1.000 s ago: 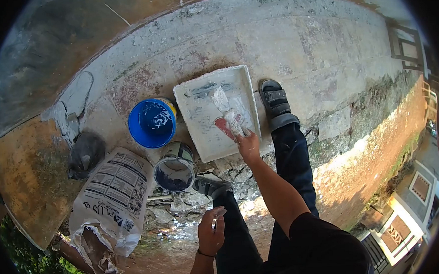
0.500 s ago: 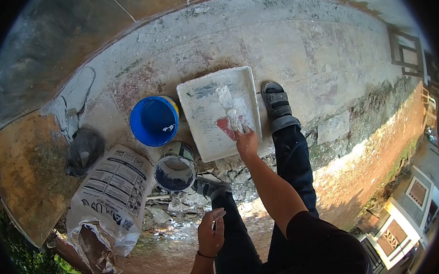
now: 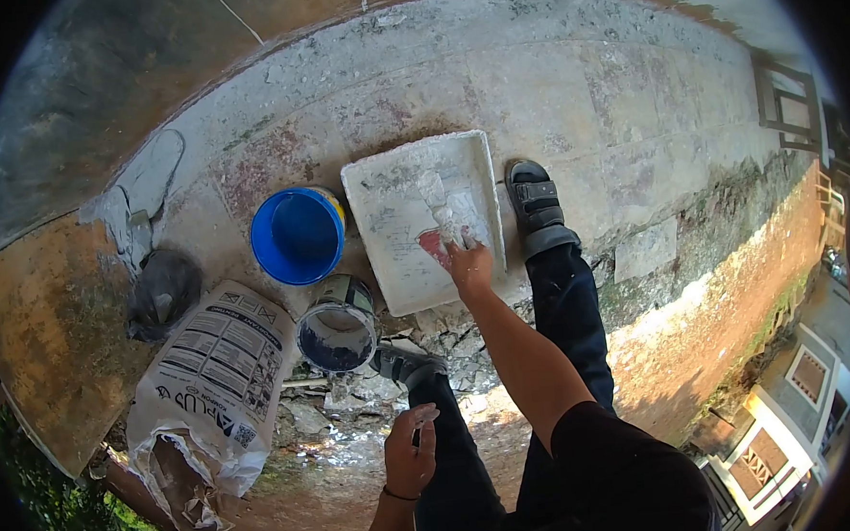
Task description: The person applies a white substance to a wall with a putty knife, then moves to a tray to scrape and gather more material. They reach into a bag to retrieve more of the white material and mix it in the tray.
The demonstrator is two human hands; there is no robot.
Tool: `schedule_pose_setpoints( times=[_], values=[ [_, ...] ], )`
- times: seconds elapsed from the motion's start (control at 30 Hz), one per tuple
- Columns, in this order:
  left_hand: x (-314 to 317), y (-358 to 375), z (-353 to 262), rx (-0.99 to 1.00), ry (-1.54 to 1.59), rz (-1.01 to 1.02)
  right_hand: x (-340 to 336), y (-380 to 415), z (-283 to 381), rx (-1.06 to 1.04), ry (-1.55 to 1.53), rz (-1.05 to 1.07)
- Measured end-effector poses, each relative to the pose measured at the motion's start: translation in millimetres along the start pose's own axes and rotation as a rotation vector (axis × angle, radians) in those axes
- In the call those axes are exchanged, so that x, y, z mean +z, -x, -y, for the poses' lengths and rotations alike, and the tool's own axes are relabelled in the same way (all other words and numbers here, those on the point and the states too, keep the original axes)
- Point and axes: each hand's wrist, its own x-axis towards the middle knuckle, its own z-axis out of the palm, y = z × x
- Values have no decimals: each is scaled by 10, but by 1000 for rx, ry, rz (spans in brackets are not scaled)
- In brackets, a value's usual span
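My right hand (image 3: 470, 266) reaches into a shallow white tray (image 3: 397, 277), its fingers closed over a whitish, paste-coated mass. What they hold there is hidden. Beside the fingertips lies a red, roughly triangular flat piece (image 3: 433, 248). White paste (image 3: 462, 209) is smeared just beyond the fingers, and a pale coated strip (image 3: 430, 186) extends toward the tray's far side. My left hand (image 3: 410, 456) hovers over my left leg, loosely curled with a gap between thumb and fingers. Whitish residue coats its fingertips, and I see nothing held in it.
Left of the tray stand a blue bucket (image 3: 280, 254) and a paste-stained pail (image 3: 329, 354). A torn printed sack (image 3: 210, 373) and a black plastic bag (image 3: 162, 297) lie farther left. My sandalled feet flank the tray's near side on a broken concrete edge (image 3: 355, 394).
My right hand has moved slightly farther into the tray, its fingers now covering more of the white mass. The left hand stays about where it was.
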Motion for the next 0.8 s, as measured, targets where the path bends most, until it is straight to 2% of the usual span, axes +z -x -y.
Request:
schedule_pose_setpoints(
  times=[0.13,0.2,0.23,0.3,0.43,0.5,0.6,0.63,0.7,0.73,0.8],
  values=[
    [-5,20,-3,4,-8,-10,117,-81,-242,97,-2,-13],
    [-6,48,3,8,-14,-19,132,-129,-382,153,-22,90],
    [0,74,22,-13,21,-28,18,-94,-229,142,-17,92],
    [-22,129,7,-27,70,-46,-344,82,293,392,-331,105],
    [-180,263,-132,27,112,-125,-791,288,596,394,-329,104],
    [-381,358,-238,61,115,-193,-1045,481,828,69,-614,388],
    [-802,584,-323,240,107,-387,-1448,1040,1732,-195,-452,689],
    [-948,687,-346,216,112,-452,-1484,1251,2000,-315,-412,800],
    [-1233,917,-387,360,213,-541,-1466,1672,2489,-439,-218,941],
    [-1346,1049,-370,355,240,-553,-1344,1888,2644,-460,-207,1001],
    [-1503,1284,-259,402,254,-588,-1149,2319,2901,-754,-362,971]
  ],
)
